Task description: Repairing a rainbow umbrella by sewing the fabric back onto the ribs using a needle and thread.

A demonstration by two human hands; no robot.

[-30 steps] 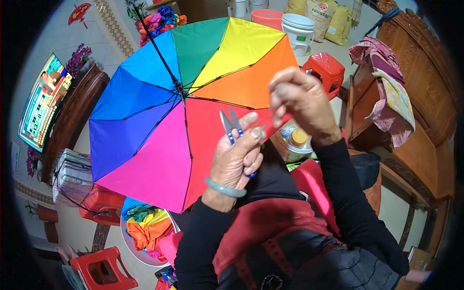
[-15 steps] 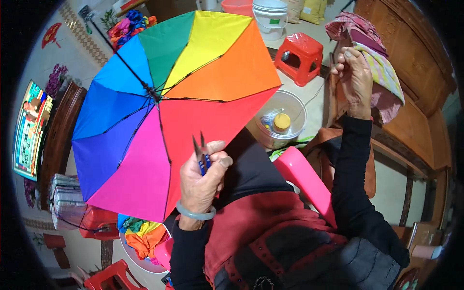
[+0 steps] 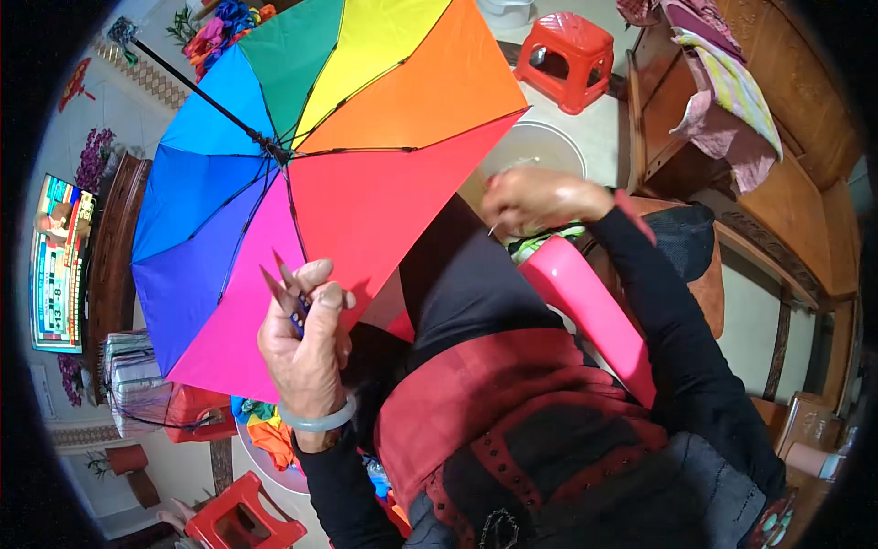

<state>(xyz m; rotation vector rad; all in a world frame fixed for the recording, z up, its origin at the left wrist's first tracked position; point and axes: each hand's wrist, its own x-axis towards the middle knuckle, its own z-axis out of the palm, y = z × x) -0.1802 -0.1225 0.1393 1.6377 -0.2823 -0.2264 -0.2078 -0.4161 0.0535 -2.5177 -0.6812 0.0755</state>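
An open rainbow umbrella (image 3: 412,197), its black ribs and shaft facing me, fills the left and middle. My left hand (image 3: 306,361), with a pale bangle at the wrist, is closed around small thread snips (image 3: 282,285) with blue handles, their pointed blades up in front of the pink and red panels. Over the near side of a clear plastic tub (image 3: 562,137), my right hand (image 3: 544,201) is closed in a pinch. A thin pale sliver that looks like a needle (image 3: 494,230) pokes out under its fingers. The hand covers most of the tub's inside.
A pink padded bar (image 3: 585,316) lies beside my lap. Red stools (image 3: 567,59) stand at the far side and at the lower left (image 3: 240,514). Colourful folded fabric (image 3: 272,439) sits in a basin below the umbrella. A wooden bench (image 3: 786,197) with cloths is on the right.
My right hand has come down and left from high beside the bench, where a thread trailed from it, to the tub. My left hand has moved left with the snips; the view has shifted.
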